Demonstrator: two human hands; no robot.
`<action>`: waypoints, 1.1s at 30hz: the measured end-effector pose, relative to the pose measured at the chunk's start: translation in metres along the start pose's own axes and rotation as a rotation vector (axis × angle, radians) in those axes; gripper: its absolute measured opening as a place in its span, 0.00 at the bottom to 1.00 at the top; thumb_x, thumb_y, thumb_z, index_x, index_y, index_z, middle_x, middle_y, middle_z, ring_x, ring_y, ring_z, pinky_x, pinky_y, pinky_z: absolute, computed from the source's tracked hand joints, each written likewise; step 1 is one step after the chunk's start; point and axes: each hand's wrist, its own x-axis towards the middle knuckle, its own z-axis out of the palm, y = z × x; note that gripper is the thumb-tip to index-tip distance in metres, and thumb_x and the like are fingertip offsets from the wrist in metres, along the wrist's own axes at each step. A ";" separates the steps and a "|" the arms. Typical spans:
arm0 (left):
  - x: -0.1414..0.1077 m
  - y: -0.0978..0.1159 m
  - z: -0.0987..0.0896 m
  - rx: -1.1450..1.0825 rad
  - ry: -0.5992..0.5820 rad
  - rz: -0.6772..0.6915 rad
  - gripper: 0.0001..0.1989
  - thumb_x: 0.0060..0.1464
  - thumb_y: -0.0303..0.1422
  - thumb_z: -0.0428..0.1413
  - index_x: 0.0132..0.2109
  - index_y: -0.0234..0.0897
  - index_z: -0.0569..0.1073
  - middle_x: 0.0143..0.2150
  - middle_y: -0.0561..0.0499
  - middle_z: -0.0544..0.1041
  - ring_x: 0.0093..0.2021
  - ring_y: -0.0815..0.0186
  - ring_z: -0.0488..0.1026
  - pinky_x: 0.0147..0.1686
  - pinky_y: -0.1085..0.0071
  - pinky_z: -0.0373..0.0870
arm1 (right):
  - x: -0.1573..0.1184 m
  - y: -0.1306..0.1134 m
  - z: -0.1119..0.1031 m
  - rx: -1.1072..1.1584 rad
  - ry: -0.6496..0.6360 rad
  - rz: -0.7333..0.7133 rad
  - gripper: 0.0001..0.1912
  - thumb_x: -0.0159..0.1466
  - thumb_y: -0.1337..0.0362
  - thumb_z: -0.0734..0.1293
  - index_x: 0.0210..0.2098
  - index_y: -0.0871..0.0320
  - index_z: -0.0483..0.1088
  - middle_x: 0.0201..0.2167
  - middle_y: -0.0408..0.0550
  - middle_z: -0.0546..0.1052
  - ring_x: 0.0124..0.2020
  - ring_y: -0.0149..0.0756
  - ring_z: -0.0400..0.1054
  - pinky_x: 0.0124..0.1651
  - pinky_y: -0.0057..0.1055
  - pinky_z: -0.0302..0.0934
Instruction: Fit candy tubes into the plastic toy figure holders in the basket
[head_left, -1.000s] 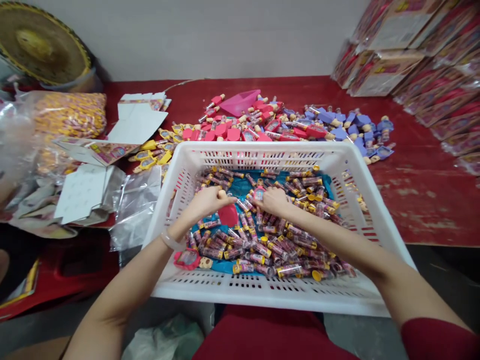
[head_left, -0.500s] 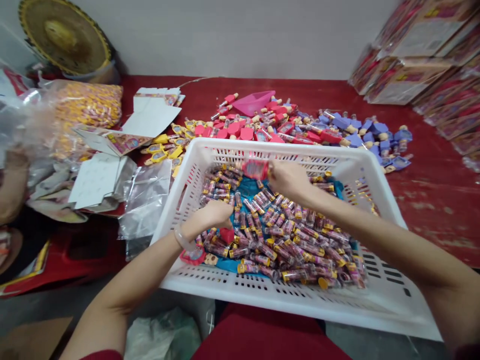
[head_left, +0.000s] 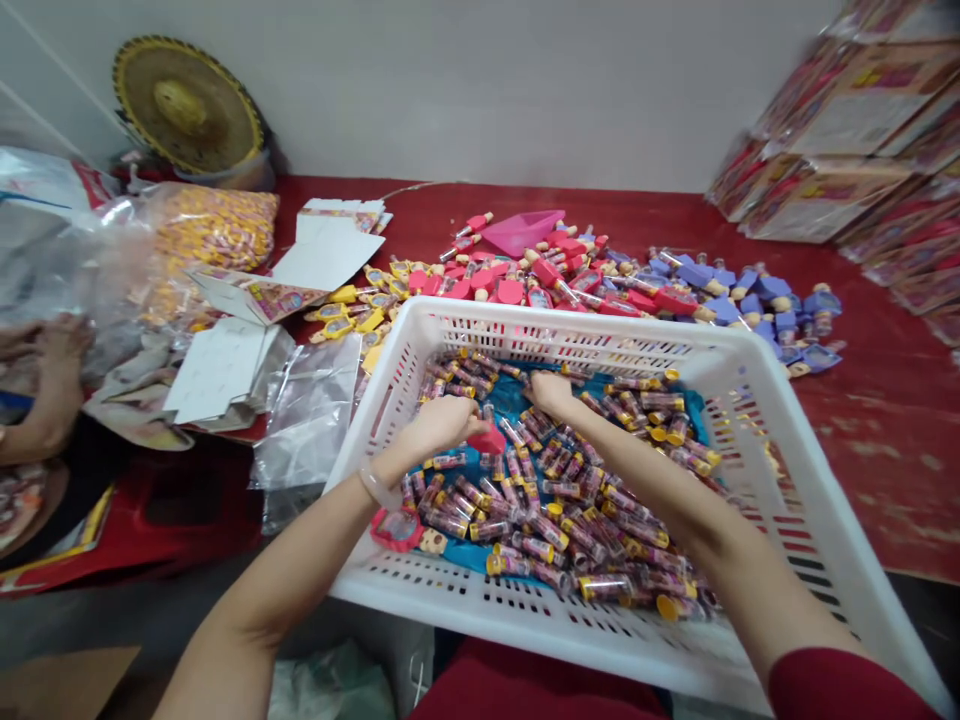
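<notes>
My hands work inside a white plastic crate [head_left: 525, 325] holding many small clear tubes with yellow caps [head_left: 555, 510], which lie on a blue sheet [head_left: 506, 395]. My left hand [head_left: 439, 425] pinches a red plastic piece [head_left: 489, 440] at its fingertips. My right hand [head_left: 551, 392] is curled down among the tubes, and its fingers hide whatever lies beneath them. Near the crate's front left corner lies a pink mirror-like toy [head_left: 395, 530].
Behind the crate, pink and blue toy pieces [head_left: 697, 285] lie heaped on a red table [head_left: 885, 450]. Flat printed cartons [head_left: 255, 297] and plastic bags [head_left: 307, 410] are to its left, stacked boxes [head_left: 825, 190] to the right. A co-worker's hand [head_left: 56, 370] is at far left.
My right hand has moved from the crate's far side toward the middle, and the pink-topped tube no longer shows in it. My left hand has risen, now pinching the red piece.
</notes>
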 end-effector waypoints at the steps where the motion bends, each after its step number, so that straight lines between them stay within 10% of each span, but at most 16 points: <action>1: -0.001 -0.001 -0.003 -0.050 0.019 -0.007 0.18 0.59 0.45 0.49 0.37 0.34 0.73 0.33 0.45 0.78 0.34 0.62 0.75 0.29 0.73 0.64 | -0.007 0.002 0.000 0.042 -0.020 0.080 0.13 0.67 0.60 0.58 0.39 0.64 0.69 0.30 0.57 0.74 0.35 0.47 0.71 0.35 0.38 0.63; 6: -0.004 0.004 -0.008 -0.735 0.032 -0.009 0.21 0.51 0.50 0.56 0.36 0.34 0.69 0.25 0.51 0.74 0.25 0.67 0.71 0.24 0.74 0.63 | -0.071 0.017 -0.025 0.406 -0.158 0.207 0.13 0.63 0.58 0.60 0.44 0.59 0.62 0.31 0.49 0.75 0.30 0.38 0.70 0.31 0.32 0.65; 11: -0.011 0.030 0.004 -1.132 -0.328 0.106 0.22 0.46 0.45 0.61 0.42 0.35 0.65 0.28 0.53 0.73 0.26 0.69 0.70 0.28 0.72 0.66 | -0.143 0.012 -0.047 0.880 -0.014 0.099 0.15 0.60 0.59 0.65 0.45 0.55 0.62 0.45 0.51 0.74 0.47 0.42 0.70 0.44 0.37 0.66; 19: -0.030 0.054 0.020 -0.543 -0.194 0.174 0.15 0.51 0.32 0.51 0.47 0.39 0.64 0.28 0.57 0.66 0.26 0.69 0.63 0.25 0.74 0.56 | -0.162 -0.004 -0.038 0.369 -0.167 0.039 0.14 0.66 0.59 0.61 0.46 0.60 0.69 0.38 0.53 0.78 0.37 0.42 0.72 0.39 0.37 0.63; 33: -0.033 0.053 0.011 -0.399 -0.224 0.333 0.21 0.53 0.52 0.54 0.37 0.37 0.69 0.28 0.54 0.69 0.26 0.69 0.63 0.25 0.73 0.54 | -0.178 -0.013 -0.031 0.305 0.140 -0.375 0.12 0.66 0.62 0.62 0.46 0.63 0.65 0.32 0.51 0.76 0.31 0.37 0.70 0.33 0.32 0.60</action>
